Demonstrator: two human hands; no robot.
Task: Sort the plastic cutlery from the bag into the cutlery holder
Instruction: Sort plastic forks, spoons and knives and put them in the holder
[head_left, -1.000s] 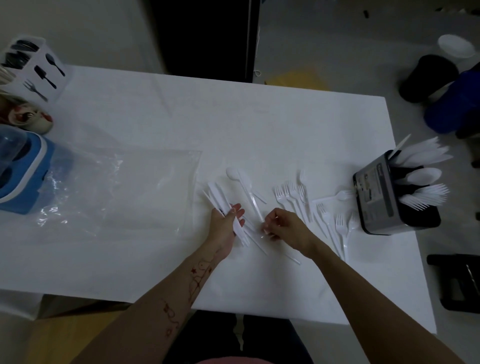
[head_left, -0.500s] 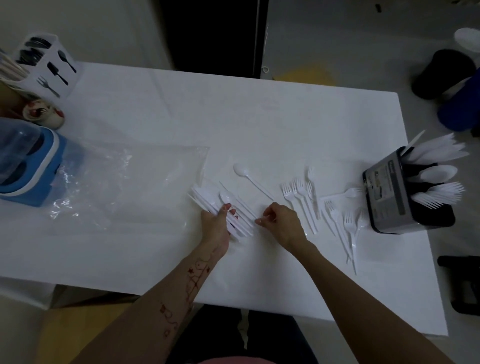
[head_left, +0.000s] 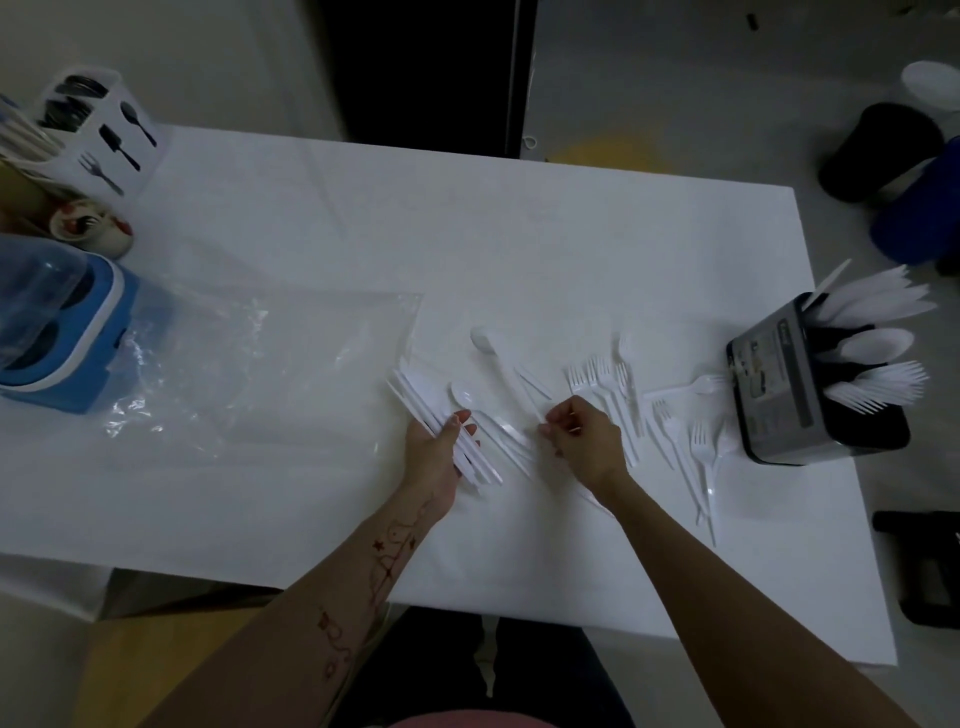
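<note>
White surface (head_left: 519, 234), rectangular; its near-left corner is cut off by the frame and its near edge is partly covered by the person's forearms. Left hand (head_left: 434, 452), near the middle of the surface toward the near edge: fingers (head_left: 460, 420) curled round a bundle of white knives (head_left: 441, 421) that fans out toward the bag; the count in the bundle cannot be made out, the pieces being white on white and overlapping. Right hand (head_left: 584, 434), just beside it: fingertips drawn together in a pinch on a thin white handle (head_left: 535, 402); which kind of piece it belongs to cannot be told. Loose spoons (head_left: 483, 338) lie just beyond and between the two hands, outlines faint. Loose forks (head_left: 602, 384), scattered between the right hand and the right edge, some crossing one another; one handle is partly hidden under the right wrist. Cutlery holder (head_left: 779, 384), dark with a grey labelled side, at the right edge: knives, spoons and forks stand in separate compartments, heads leaning outward past the edge; label text unreadable. Clear plastic bag (head_left: 249, 374), flattened, toward the left edge, its outline hard to trace apart from glints. Blue container (head_left: 67, 343) at the left edge, cut off. White printed caddy (head_left: 111, 140) at the far-left corner, partly out of frame.
</note>
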